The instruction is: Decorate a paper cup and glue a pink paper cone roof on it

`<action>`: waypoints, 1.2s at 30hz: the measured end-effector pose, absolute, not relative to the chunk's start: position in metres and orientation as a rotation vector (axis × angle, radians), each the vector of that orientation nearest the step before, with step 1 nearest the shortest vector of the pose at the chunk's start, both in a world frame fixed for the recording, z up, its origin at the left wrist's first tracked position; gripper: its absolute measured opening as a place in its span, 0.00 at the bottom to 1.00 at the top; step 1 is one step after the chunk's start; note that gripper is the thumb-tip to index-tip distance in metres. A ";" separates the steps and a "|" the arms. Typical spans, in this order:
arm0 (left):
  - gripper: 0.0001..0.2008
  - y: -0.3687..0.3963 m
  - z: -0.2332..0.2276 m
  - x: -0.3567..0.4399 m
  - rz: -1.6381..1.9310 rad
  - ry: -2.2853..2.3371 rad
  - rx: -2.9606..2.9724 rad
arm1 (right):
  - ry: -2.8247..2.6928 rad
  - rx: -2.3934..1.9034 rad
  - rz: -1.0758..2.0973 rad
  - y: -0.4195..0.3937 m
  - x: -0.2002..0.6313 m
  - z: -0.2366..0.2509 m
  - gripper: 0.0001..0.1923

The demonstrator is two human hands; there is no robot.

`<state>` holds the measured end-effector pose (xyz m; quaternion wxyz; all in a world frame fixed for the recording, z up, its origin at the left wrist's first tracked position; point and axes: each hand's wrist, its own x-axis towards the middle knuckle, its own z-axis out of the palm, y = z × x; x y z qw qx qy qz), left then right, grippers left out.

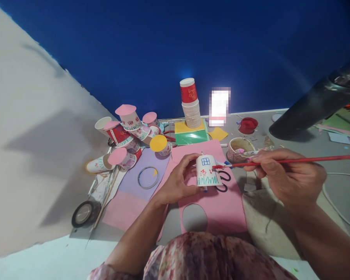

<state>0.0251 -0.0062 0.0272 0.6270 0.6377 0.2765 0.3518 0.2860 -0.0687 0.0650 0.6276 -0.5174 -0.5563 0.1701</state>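
My left hand grips an upside-down white paper cup from its left side. A blue window, red dabs and green grass strokes decorate the cup's wall. In my right hand is a thin red-handled paintbrush, its reddish tip at the cup's right side. Below the cup lies a pink paper sheet with black lettering and a round cut-out. Just beyond my right hand stands a stained paper cup with a pink-tipped marker across it.
Decorated cups with pink paper tops cluster at the left, near a yellow-topped cup. A tall cup stack stands at the back. Black tape lies front left; a dark cylinder leans at right, beyond a red paint pot.
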 end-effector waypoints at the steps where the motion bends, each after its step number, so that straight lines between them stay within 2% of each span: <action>1: 0.41 -0.006 0.027 0.025 0.805 0.633 1.460 | -1.284 -1.183 0.391 -0.068 0.286 0.064 0.06; 36: 0.40 -0.007 0.024 0.025 0.814 0.610 1.400 | -1.309 -1.149 0.350 -0.068 0.288 0.067 0.06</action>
